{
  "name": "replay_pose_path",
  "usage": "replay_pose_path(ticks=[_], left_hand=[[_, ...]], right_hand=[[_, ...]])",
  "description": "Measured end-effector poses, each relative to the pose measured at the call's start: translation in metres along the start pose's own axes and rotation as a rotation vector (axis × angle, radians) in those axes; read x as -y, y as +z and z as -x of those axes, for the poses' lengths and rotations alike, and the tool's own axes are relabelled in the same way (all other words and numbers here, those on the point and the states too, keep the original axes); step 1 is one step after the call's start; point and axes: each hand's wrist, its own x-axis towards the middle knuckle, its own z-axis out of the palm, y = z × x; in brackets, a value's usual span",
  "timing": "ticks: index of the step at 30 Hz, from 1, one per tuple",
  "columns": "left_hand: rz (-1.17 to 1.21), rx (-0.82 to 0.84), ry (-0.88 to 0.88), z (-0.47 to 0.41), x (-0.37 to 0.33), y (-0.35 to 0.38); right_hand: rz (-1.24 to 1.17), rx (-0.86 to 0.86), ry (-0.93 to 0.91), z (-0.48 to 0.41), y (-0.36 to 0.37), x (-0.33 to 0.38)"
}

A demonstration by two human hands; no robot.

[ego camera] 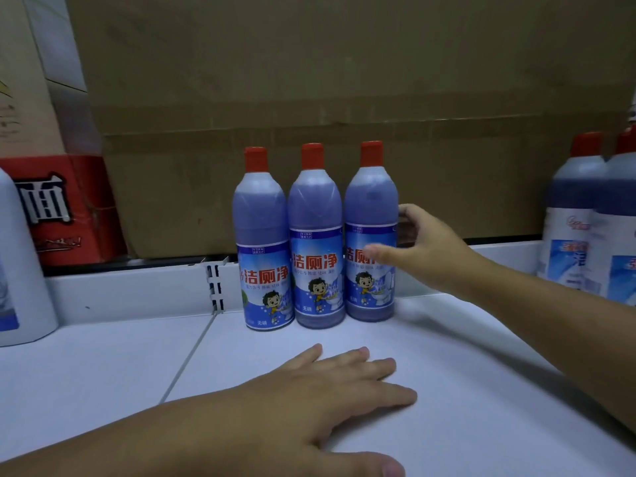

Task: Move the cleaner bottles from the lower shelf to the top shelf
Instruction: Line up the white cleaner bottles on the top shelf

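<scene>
- We are looking at three cleaner bottles standing upright on the white shelf: the left bottle, the middle bottle and the right bottle. They are packed side by side, touching or nearly so, and pushed back close to the shelf's rear lip, which looks like a way of keeping the row tidy and the front surface free.
- We are reaching our right hand to the right bottle. Its fingers are spread open around that bottle's right flank, the thumb blurred across the front label and the fingertips curling by the far side. We cannot tell whether they are pressing on it or just beside it, so we judge the bottle is standing on its own.
- We are resting our left hand flat on the shelf in front of the row, fingers extended and holding nothing. We read this as bracing ourselves while the other arm is stretching out.
- More bottles with red caps are standing at the far right edge, well apart from the row, and a white container is sitting at the far left.
- A large cardboard box is filling the space behind the shelf, with a red carton to its left.
- We judge that this surface is probably the top shelf, with the row being squared up.
</scene>
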Motion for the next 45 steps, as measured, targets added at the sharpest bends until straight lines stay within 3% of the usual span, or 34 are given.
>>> replay_pose_path(ticks=[4, 22, 28, 32, 35, 38, 41, 45], left_hand=[[0.011, -0.006, 0.006, 0.004, 0.001, -0.001], [0.033, -0.073, -0.023, 0.016, 0.011, -0.001], [0.057, -0.050, -0.096, 0.025, 0.003, -0.009], [0.001, -0.080, -0.097, 0.029, 0.003, -0.010], [-0.097, -0.132, -0.106, 0.031, 0.004, -0.015], [-0.162, -0.272, -0.108, 0.036, 0.003, -0.030], [-0.196, -0.522, -0.055, 0.047, -0.009, -0.049], [-0.220, -0.670, 0.036, 0.068, -0.031, -0.040]], right_hand=[[-0.048, 0.151, 0.111, 0.005, 0.001, -0.001], [0.053, 0.128, 0.064, 0.006, 0.006, -0.006], [0.269, 0.164, -0.015, 0.011, 0.000, 0.003], [0.592, 0.176, -0.046, 0.017, -0.010, 0.010], [0.694, 0.163, 0.042, 0.030, -0.013, 0.019], [0.705, 0.122, -0.021, 0.052, -0.013, 0.030], [0.567, 0.049, -0.086, 0.080, -0.011, 0.050], [0.363, -0.091, -0.165, 0.129, -0.007, 0.066]])
